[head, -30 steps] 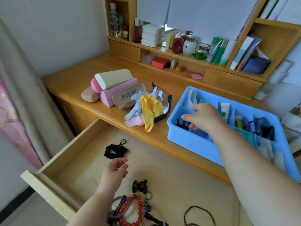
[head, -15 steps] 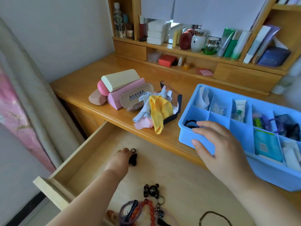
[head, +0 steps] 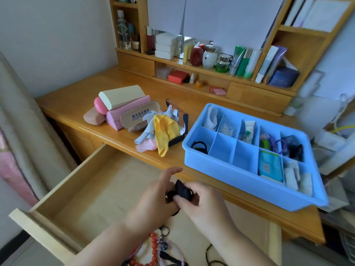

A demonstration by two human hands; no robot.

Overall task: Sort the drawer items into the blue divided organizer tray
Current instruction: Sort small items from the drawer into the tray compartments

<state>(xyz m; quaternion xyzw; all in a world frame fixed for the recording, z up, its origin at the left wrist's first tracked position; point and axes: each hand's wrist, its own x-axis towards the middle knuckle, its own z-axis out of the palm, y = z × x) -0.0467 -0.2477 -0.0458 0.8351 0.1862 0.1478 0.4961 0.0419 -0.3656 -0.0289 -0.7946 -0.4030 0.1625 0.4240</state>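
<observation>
Drawer [head: 80, 191]: open below the desk edge; the spot where the black scrunchie lay a second ago is now bare wood.
Blue organizer tray [head: 221, 167]: on the desk, to the right; its near-left compartment already holds black hair ties [head: 199, 146].
Your right hand [head: 207, 204]: back from the tray, now over the drawer, fingers curled onto the scrunchie.
Your left hand [head: 153, 200]: has lifted the scrunchie, fingers pinching it.
Black scrunchie [head: 181, 190]: held between both hands, clear of the drawer floor.
Next, as judged: carry it to the hair-tie compartment.
Remaining: red bead bracelet [head: 153, 246] and keyrings at the drawer's near edge.
</observation>
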